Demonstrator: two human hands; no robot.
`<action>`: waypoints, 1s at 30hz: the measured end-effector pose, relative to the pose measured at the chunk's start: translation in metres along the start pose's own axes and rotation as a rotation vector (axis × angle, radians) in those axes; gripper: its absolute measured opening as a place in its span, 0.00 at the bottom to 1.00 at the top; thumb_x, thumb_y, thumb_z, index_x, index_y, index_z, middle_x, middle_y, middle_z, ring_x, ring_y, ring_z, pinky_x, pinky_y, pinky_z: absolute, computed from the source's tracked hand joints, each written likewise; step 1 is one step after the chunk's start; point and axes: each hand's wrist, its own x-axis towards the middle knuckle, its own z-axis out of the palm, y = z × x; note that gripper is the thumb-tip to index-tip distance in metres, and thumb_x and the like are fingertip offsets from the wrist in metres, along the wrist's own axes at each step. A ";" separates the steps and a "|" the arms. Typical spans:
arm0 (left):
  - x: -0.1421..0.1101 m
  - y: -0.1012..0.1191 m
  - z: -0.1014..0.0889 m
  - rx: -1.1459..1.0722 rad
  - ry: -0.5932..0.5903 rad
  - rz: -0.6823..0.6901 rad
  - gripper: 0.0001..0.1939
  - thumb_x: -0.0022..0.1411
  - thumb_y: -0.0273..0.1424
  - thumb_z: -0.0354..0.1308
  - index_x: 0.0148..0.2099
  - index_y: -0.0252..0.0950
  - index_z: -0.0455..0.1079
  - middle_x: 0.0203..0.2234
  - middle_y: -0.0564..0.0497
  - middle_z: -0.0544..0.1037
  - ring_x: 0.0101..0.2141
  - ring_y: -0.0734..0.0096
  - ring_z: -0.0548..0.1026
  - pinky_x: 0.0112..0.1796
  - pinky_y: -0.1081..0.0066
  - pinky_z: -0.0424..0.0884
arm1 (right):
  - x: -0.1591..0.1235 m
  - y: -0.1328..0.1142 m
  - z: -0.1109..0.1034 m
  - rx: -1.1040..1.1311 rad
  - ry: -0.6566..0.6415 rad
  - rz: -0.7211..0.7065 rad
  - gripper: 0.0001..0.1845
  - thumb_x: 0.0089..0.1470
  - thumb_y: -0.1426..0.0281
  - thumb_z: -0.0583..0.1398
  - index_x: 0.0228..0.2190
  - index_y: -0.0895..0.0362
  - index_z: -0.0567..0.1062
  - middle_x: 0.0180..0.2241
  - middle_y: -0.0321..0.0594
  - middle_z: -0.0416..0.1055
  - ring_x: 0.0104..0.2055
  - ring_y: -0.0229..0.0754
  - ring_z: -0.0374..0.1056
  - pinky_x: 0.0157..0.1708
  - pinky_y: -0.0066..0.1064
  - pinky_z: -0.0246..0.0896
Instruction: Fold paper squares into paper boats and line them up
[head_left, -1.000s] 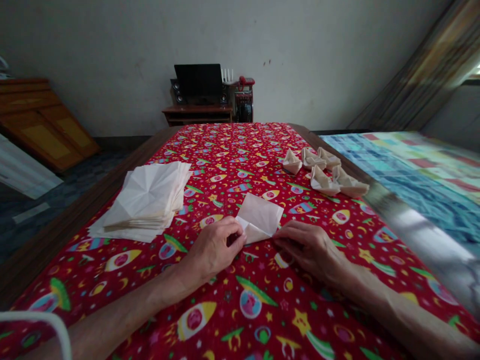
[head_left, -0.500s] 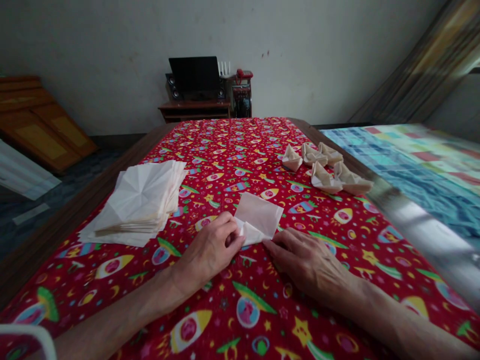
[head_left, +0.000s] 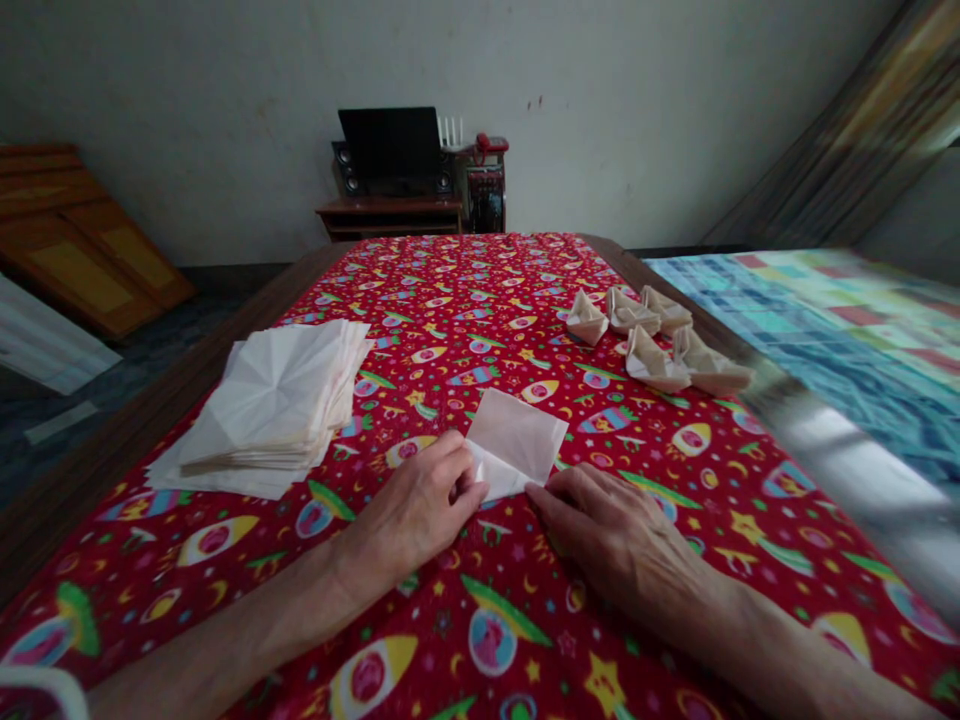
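A folded white paper sheet (head_left: 517, 440) lies on the red patterned tablecloth (head_left: 465, 330). My left hand (head_left: 416, 505) has its fingers curled and pinches the paper's near left corner. My right hand (head_left: 607, 530) rests flat beside the paper's near right edge, its fingertips touching the fold. To the left sits a stack of creased white paper sheets (head_left: 277, 400). Several finished folded paper boats (head_left: 656, 335) lie at the far right of the cloth.
The table's wooden edge (head_left: 142, 420) runs along the left. Beyond the table stands a low wooden stand (head_left: 390, 215) with a dark screen, speakers and a red telephone. A wooden cabinet (head_left: 82, 240) is at far left. A checked blue cover (head_left: 825, 330) lies to the right.
Both hands have stayed on the paper's near edge. My right hand's fingertips have slid left along the fold. The view has shifted slightly.
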 end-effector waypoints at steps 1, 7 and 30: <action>0.000 0.000 0.000 -0.003 0.000 0.000 0.12 0.58 0.22 0.56 0.25 0.34 0.57 0.25 0.56 0.63 0.27 0.77 0.63 0.29 0.74 0.57 | 0.000 0.000 0.000 0.011 -0.003 0.004 0.13 0.60 0.74 0.52 0.45 0.57 0.71 0.33 0.40 0.67 0.32 0.41 0.61 0.28 0.31 0.55; -0.002 -0.001 0.002 0.020 0.000 0.017 0.12 0.60 0.22 0.55 0.26 0.35 0.56 0.26 0.56 0.63 0.28 0.76 0.64 0.29 0.73 0.58 | 0.000 0.002 0.001 0.062 0.008 0.019 0.14 0.59 0.75 0.52 0.45 0.57 0.72 0.32 0.41 0.66 0.31 0.41 0.61 0.28 0.31 0.54; -0.017 0.023 -0.002 0.368 -0.142 0.328 0.21 0.65 0.19 0.42 0.59 0.30 0.60 0.55 0.47 0.68 0.56 0.64 0.63 0.59 0.63 0.53 | 0.004 -0.001 0.002 0.018 -0.059 0.080 0.11 0.59 0.75 0.52 0.41 0.56 0.72 0.30 0.39 0.64 0.30 0.39 0.58 0.27 0.30 0.48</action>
